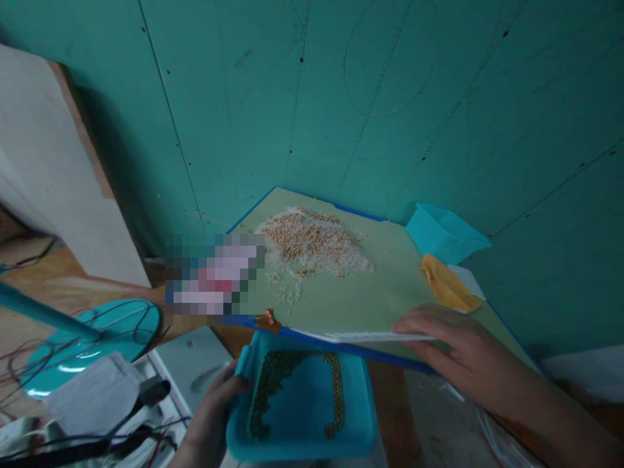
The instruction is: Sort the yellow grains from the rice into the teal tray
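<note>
My left hand (220, 406) is closed on the left rim of a blue plastic container (302, 450) held just under the table's front edge. Inside it, small dark green beans (266, 396) lie along the left and back, with yellowish beans (337, 390) in a band on the right. My right hand (446, 338) pinches a thin whitish strip (370, 337), seen nearly edge-on along the front edge of the tabletop (355, 302). Farther back on the tabletop lies a mixed heap of white grains, which look like rice, and yellow-orange beans (312, 237).
An orange cloth (448, 286) and a blue open bag or box (441, 234) sit at the table's right. A green wall (312, 97) rises behind. To the left are a pixelated patch, a white panel (78, 162), a round blue stand base (97, 338) and loose cables.
</note>
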The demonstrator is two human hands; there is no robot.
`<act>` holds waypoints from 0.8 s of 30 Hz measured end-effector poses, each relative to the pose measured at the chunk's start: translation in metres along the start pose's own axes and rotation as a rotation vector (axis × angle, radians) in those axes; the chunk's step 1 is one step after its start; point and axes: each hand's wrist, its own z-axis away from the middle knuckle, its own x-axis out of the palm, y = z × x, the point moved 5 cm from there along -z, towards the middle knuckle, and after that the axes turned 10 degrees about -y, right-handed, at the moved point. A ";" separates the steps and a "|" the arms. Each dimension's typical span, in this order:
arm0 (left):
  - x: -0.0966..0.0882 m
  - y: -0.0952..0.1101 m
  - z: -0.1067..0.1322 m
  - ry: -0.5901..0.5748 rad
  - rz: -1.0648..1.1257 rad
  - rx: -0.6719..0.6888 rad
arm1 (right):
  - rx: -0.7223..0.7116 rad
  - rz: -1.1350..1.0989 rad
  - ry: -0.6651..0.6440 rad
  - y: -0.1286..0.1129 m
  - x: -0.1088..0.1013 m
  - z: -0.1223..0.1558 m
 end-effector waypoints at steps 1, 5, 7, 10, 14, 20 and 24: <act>0.000 0.000 0.000 0.004 -0.002 -0.003 | 0.033 0.003 0.018 0.005 -0.001 -0.001; 0.000 0.000 0.002 0.013 -0.019 -0.004 | 0.172 0.049 0.136 0.035 -0.009 -0.008; 0.001 0.000 0.003 0.010 -0.031 0.006 | 0.241 0.056 0.156 0.054 -0.012 -0.010; 0.000 0.000 0.004 0.018 -0.034 0.012 | 0.296 0.042 0.145 0.073 -0.012 -0.012; 0.000 0.000 0.003 0.022 -0.020 0.007 | 0.280 0.038 0.136 0.077 -0.009 -0.012; -0.001 -0.002 -0.001 -0.007 0.006 0.001 | 0.268 0.078 0.157 0.072 -0.009 -0.013; -0.003 -0.002 -0.003 -0.017 0.015 0.008 | 0.280 0.077 0.153 0.072 -0.008 -0.014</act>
